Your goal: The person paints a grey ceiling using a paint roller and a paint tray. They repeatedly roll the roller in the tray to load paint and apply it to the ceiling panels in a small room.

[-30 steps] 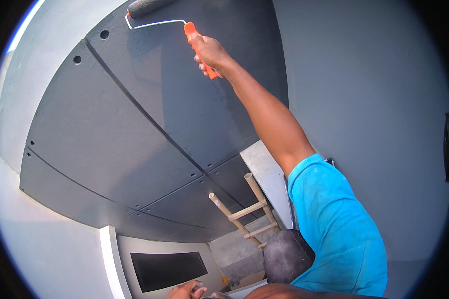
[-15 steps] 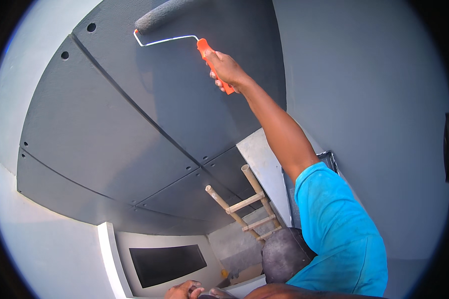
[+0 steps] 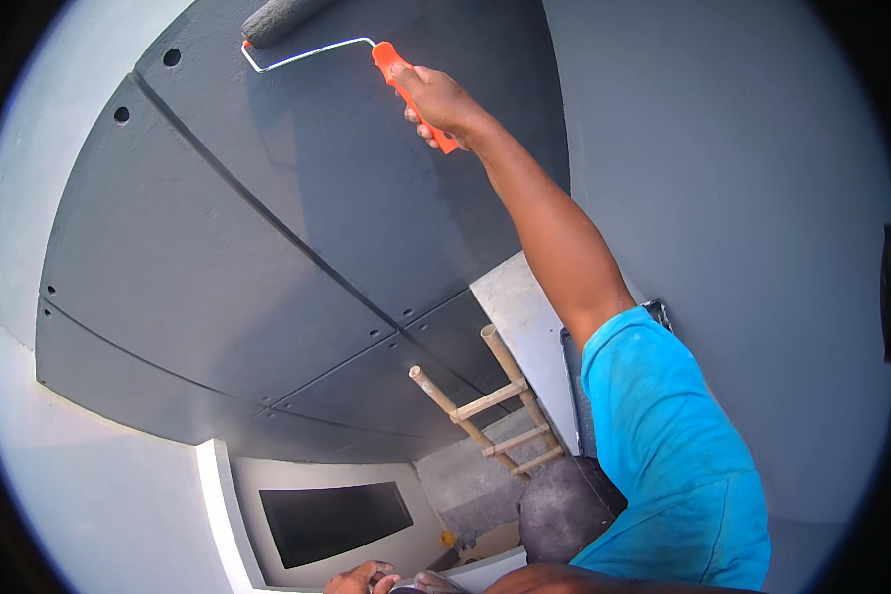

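My right hand (image 3: 433, 102) is closed round the orange handle of a paint roller (image 3: 317, 51), arm stretched up and forward. The roller's grey, paint-loaded sleeve (image 3: 279, 20) lies against the dark grey panelled wall (image 3: 366, 188), partly cut off by the upper edge of view. Darker, fresh-looking paint shows around it. At the lower edge, my left hand (image 3: 363, 577) shows only in part, its fingers curled. Whatever it may grip is hidden.
A bamboo ladder (image 3: 475, 411) leans below the wall, beside a pale ledge (image 3: 515, 297). A dark paint tray (image 3: 582, 396) sits partly behind my right sleeve. Smooth grey wall (image 3: 722, 247) rises on the right. A dark rectangular opening (image 3: 336, 522) lies lower left.
My right hand and the roller have moved up and slightly left along the wall. The left hand stays nearly where it was.
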`<state>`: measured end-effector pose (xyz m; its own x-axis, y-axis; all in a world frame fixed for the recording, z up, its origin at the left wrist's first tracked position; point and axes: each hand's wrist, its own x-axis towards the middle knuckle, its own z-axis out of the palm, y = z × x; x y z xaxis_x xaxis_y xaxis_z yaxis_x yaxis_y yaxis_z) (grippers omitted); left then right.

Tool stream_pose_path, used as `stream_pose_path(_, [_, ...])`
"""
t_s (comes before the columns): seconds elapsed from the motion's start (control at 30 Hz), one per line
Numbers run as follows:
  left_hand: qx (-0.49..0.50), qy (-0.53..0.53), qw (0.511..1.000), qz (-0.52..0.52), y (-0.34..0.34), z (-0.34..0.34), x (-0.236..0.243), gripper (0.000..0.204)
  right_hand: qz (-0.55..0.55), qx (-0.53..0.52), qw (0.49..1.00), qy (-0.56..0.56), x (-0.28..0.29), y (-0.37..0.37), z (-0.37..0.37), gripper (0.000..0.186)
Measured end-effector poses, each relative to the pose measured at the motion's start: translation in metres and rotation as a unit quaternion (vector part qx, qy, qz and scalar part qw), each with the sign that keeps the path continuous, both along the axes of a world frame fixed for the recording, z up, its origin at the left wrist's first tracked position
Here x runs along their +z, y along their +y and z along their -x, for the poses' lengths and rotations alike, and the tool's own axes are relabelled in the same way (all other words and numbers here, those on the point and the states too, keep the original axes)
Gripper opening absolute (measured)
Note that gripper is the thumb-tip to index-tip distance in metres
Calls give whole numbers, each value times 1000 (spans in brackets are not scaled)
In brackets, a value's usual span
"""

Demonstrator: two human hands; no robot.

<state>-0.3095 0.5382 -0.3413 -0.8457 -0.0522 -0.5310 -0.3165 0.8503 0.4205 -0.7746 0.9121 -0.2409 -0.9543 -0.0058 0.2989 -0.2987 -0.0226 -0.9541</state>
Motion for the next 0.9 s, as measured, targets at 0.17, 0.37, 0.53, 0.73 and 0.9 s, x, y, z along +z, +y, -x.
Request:
stream_pose_path(0.17, [60, -40, 997, -12, 16, 1, 15, 30, -18, -6, 999, -32, -38, 15, -9, 49])
stream_pose_path(0.37, [17, -3, 999, 46, 35, 8, 23, 18, 15, -1, 995, -94, -105, 4, -26, 46])
stream_pose_path(0.53, [1, 14, 998, 62, 39, 12, 19, 14, 47, 12, 995, -88, -108, -6, -25, 47])
stream_pose_path(0.73, [234, -45, 964, -121, 21, 11, -3, 22, 44, 26, 998, -38, -39, 3, -4, 47])
stream_pose_path(0.9, [277, -30, 950, -140, 10, 7, -20, 25, 29, 12, 999, -40, -28, 12, -6, 48])
